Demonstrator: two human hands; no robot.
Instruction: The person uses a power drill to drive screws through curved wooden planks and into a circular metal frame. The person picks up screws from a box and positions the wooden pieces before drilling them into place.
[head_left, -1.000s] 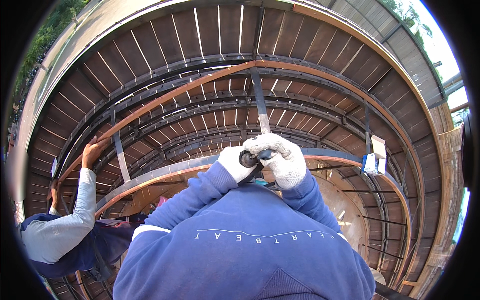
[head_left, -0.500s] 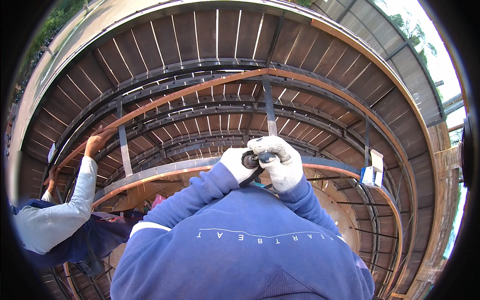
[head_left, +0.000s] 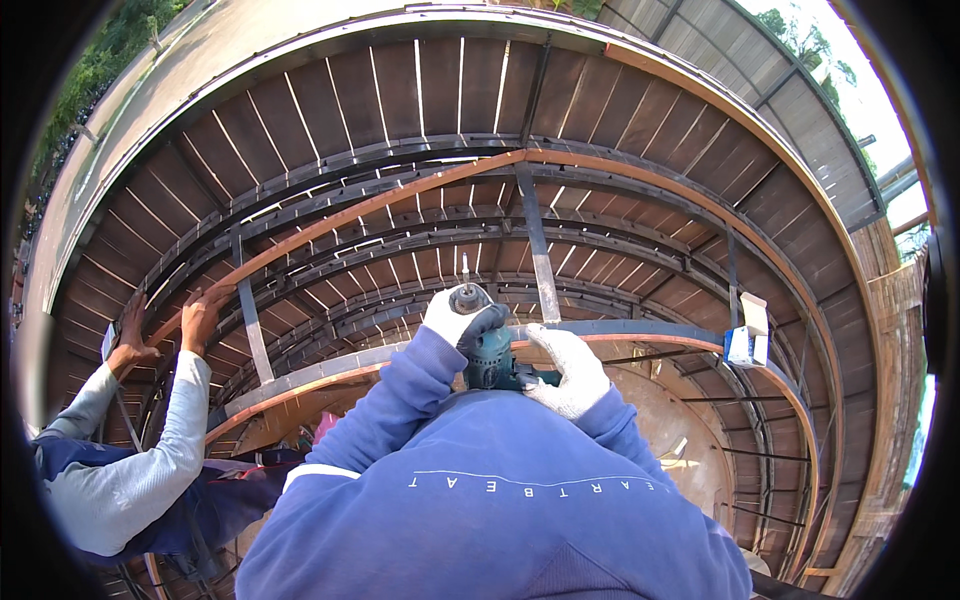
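The teal power drill (head_left: 490,362) has swung around, its bit (head_left: 465,266) now showing, apparently seated; before the chest, left hand (head_left: 447,317) fingers wrap its nose, right hand (head_left: 573,375) fingers spread loosely beside its handle (head_left: 527,378).

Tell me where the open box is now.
The open box sits on the curved rail in the head view's right part, beside an upright post and to the right of the gloved right hand.

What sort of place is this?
Probably an outdoor building site: there's a teal power tool in use height, rows of dark planks with curved framing, and trees beyond.
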